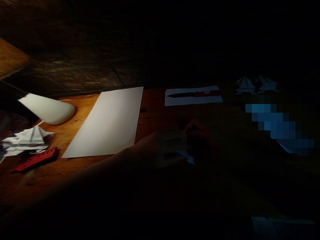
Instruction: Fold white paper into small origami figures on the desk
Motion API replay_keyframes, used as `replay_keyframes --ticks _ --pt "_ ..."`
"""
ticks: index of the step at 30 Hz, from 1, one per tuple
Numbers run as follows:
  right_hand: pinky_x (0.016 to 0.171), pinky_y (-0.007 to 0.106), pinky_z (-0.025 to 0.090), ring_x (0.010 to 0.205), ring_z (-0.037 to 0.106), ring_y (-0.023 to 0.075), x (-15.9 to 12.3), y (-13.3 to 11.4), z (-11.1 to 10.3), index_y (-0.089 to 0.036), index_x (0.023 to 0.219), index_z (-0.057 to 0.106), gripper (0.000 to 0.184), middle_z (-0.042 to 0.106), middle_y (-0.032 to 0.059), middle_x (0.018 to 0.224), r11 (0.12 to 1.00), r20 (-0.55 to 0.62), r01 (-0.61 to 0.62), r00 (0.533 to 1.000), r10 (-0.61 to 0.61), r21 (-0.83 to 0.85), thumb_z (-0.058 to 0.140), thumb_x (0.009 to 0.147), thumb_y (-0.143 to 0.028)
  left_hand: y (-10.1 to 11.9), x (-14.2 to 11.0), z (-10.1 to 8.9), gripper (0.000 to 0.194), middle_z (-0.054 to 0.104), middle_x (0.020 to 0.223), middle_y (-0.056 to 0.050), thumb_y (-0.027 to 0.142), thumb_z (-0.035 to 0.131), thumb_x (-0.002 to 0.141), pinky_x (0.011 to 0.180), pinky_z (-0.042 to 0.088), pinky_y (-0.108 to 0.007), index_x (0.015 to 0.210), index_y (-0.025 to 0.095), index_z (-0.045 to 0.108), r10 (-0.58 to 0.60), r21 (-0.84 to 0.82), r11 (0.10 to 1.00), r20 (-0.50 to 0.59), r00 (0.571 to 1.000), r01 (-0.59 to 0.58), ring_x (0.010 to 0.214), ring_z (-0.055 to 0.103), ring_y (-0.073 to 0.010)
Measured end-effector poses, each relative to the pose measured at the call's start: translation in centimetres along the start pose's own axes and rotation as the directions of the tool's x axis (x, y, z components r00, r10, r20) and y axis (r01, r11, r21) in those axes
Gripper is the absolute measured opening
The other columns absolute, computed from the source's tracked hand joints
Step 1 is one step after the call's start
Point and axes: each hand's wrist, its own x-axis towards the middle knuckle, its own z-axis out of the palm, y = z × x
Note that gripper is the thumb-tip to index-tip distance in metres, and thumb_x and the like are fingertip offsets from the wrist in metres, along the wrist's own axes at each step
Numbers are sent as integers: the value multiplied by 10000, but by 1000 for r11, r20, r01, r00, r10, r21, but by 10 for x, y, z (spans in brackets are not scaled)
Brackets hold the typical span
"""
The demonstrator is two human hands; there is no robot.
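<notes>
Seen on one counter [87, 173] in low light: one large sheet [110, 123], one knife [181, 95], and one stack [175, 102] of small papers, its sheets too dim to count. Two folded papers [245, 85] sit at far right, at least one crumpled paper [32, 138] at left. Also pictured are two hands [172, 146], one paper piece [186, 156] showing between them, one red object [35, 160] and one white object [50, 109].

A large blank sheet [110, 123] lies on the wooden table [86, 101], right of a smooth white object [53, 109]. At left, crumpled-looking white paper [30, 140] sits just beside a long red piece [36, 160]. A red-handled knife [193, 94] rests on smaller sheets [172, 102]. Two folded paper shapes [246, 85] stand farther right, near a pixelated blue patch [275, 123].
</notes>
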Motion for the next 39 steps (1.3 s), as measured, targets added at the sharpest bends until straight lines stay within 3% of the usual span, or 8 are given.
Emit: replay_keyframes --ticks 7,13,19,26,32,39 --pt "920 430 498 1102 605 244 1 7 -2 -223 969 697 68 593 74 1223 998 51 22 998 -25 61 686 902 -232 1 0 0 143 707 1104 -103 172 663 975 911 598 -303 1115 148 671 -21 -16 1000 -16 1000 21 1027 684 -177" --pt "849 388 492 975 606 210 -1 2 -10 -216 962 662 27 626 62 1086 987 -31 -17 999 22 163 643 950 -231 1 1 -1 115 713 1076 -101 182 665 976 914 598 -320 1089 160 679 -15 -21 1000 -23 1000 14 1024 691 -193" --pt "730 322 470 883 598 176 -1 1 -14 -219 912 680 60 581 41 1027 990 -24 -50 998 54 129 718 909 -265 -1 1 0 140 706 1082 -108 188 654 981 906 594 -329 1117 159 663 -2 -20 1000 -7 1000 2 1023 685 -197" --pt "728 334 427 863 595 182 -1 0 -10 -221 946 699 85 601 29 971 995 58 -40 998 35 90 657 896 -167 0 0 0 105 701 1071 -95 198 650 994 871 588 -305 1093 165 660 -15 -2 1000 -10 1000 15 998 679 -185" --pt "710 338 420 866 575 191 -1 -1 -4 -226 963 715 111 577 36 986 999 55 -52 997 52 11 708 862 -272 3 1 -1 108 700 1066 -88 193 664 982 851 585 -299 1086 165 664 -44 -13 999 0 999 44 977 675 -175" --pt "671 322 395 809 548 175 2 -10 -6 -208 886 691 106 544 27 958 993 63 -114 991 114 -11 738 803 -253 3 1 -2 108 700 1073 -95 190 672 981 855 583 -299 1084 155 666 -52 -11 999 9 999 52 989 674 -179"
